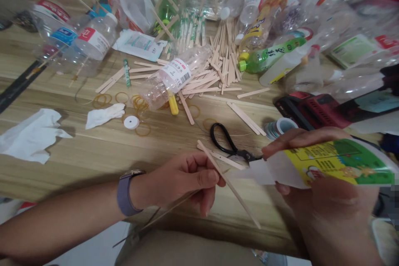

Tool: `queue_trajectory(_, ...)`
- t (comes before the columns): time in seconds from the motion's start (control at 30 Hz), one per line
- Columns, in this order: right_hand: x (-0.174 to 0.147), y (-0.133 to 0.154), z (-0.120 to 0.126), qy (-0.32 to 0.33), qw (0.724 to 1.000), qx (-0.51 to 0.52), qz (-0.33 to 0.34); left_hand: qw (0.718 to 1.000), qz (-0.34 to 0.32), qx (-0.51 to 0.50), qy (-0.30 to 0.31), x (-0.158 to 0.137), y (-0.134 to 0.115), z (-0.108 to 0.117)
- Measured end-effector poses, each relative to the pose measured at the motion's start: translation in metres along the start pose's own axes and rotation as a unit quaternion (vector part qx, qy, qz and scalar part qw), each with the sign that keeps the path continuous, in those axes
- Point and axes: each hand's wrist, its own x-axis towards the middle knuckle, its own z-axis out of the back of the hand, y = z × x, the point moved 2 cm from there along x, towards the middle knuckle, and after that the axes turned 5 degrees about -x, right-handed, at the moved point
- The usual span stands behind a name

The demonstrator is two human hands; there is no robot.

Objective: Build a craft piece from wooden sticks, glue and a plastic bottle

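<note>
Over the table's [93,151] near edge, the left hand [187,176] pinches a wooden stick [237,193] between thumb and fingers, the right hand [330,203] clamped around a squeeze bottle [327,162] aimed toward it — seemingly a dispensing step, calling for steadiness and gentle pressure.

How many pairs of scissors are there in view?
1: the scissors lie on the table beside the right hand, partly hidden there. Others may be hidden behind other things.

Table [93,153], wooden, grained: spanning mid-frame. Floor [90,246], pale: showing at lower left. Light, soft, diffuse: falling across the tabletop.
</note>
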Motion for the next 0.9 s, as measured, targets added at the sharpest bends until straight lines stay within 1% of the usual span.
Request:
queue_trajectory(0.1,0.001,0.002,-0.004,-0.012,0.999,0.049,0.003,1.0,0.003,-0.001,-0.001,-0.001,-0.002,-0.001)
queue_trajectory(0.2,0.001,0.003,-0.006,-0.007,0.998,0.058,0.004,1.0,0.003,0.005,-0.003,-0.001,-0.001,-0.001)
queue_trajectory(0.3,0.0,0.001,-0.006,-0.009,0.998,0.055,0.002,1.0,-0.007,0.012,0.005,-0.001,0.0,0.0)
queue_trajectory(0.43,-0.001,-0.001,-0.003,0.016,0.998,0.055,-0.012,1.0,-0.012,0.025,0.002,0.0,0.0,0.0)
queue_trajectory(0.6,-0.001,-0.004,-0.001,0.027,0.998,0.064,0.011,0.999,-0.015,0.027,-0.007,0.0,-0.002,-0.003)
queue_trajectory(0.8,-0.002,-0.009,0.002,0.034,0.998,0.051,0.033,0.999,-0.001,0.031,-0.015,-0.002,-0.003,-0.002)
queue_trajectory(0.9,-0.002,-0.012,0.004,0.033,0.998,0.038,0.032,0.999,0.002,0.029,-0.017,-0.002,-0.003,-0.002)
